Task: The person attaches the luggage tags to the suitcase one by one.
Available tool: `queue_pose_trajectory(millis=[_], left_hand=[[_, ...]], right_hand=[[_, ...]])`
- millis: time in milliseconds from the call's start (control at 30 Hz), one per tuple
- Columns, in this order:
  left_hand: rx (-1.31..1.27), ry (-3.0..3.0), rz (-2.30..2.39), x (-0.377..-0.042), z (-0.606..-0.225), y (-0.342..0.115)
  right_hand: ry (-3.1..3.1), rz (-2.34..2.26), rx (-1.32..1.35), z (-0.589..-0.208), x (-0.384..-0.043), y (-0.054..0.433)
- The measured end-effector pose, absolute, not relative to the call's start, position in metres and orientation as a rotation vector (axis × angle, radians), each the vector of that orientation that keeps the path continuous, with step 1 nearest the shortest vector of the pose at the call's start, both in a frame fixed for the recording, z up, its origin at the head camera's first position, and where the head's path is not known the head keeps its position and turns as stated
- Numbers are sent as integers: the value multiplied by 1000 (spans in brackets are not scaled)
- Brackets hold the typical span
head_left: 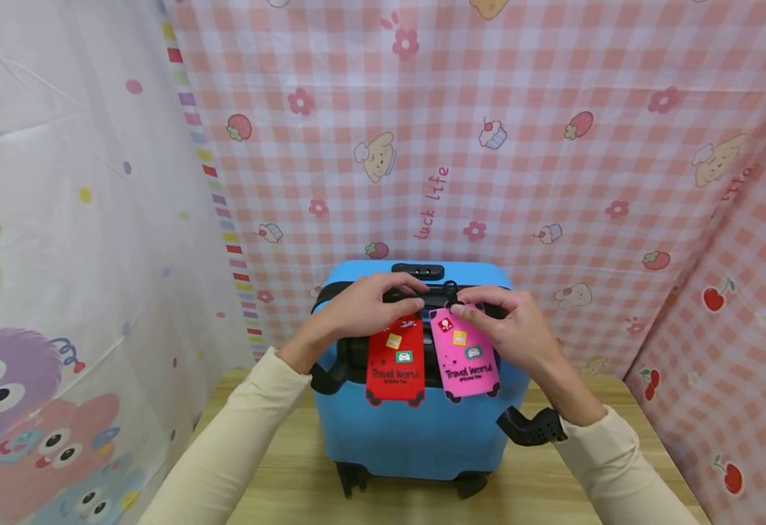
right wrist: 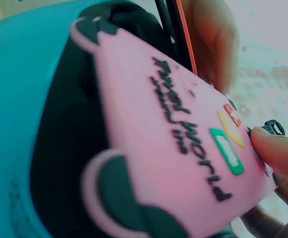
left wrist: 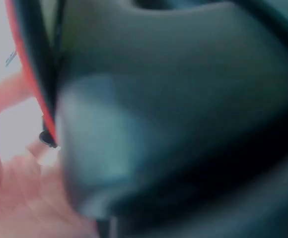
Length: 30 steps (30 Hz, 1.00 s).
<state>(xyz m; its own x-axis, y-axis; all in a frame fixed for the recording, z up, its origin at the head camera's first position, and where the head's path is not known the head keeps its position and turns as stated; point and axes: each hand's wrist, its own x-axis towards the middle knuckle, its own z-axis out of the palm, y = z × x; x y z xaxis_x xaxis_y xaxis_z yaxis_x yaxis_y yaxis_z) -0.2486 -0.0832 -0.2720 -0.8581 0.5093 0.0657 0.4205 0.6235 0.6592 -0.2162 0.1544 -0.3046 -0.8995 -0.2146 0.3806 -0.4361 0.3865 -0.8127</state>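
A red luggage tag (head_left: 396, 361) and a pink luggage tag (head_left: 466, 361) hang side by side at the front of an upright blue suitcase (head_left: 415, 445). My right hand (head_left: 517, 321) pinches the pink tag's top end between thumb and fingers, with its black strap loop (head_left: 451, 290) sticking up above. In the right wrist view, the printed face of the pink tag (right wrist: 164, 134) is tilted. My left hand (head_left: 372, 302) is over the red tag's top, its thumb against the tag and a gap between thumb and fingers. The red tag's strap is hidden.
The suitcase stands on a wooden table (head_left: 278, 437), a black combination lock (head_left: 417, 272) on its top. A pink checked curtain (head_left: 520, 189) hangs close behind, and a white cartoon curtain (head_left: 94, 248) is at the left. A black wrist camera (head_left: 530, 426) sits below my right wrist.
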Motion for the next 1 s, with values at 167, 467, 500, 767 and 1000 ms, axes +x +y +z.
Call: queue_pose_trajectory(millis=[167,467,500,767,1000], left_hand=[[716,2656,1140,-252,-269,-80],[641,2576,1288,-252,-268,-70],[627,2559,1314,-252,-268,-70],[589,2452,1399,-252,-264,-71],[550,2432,1416,-252,-261,-71]], right_hand=[[-2433,1481,610,-304,-214,151],[-2414,1476,636,-305,-211,150],[-2419,1473,632,-305,-211,150],[-2457,1402,671,-306,-211,154],[-2474,1422,751,-307,-211,155]])
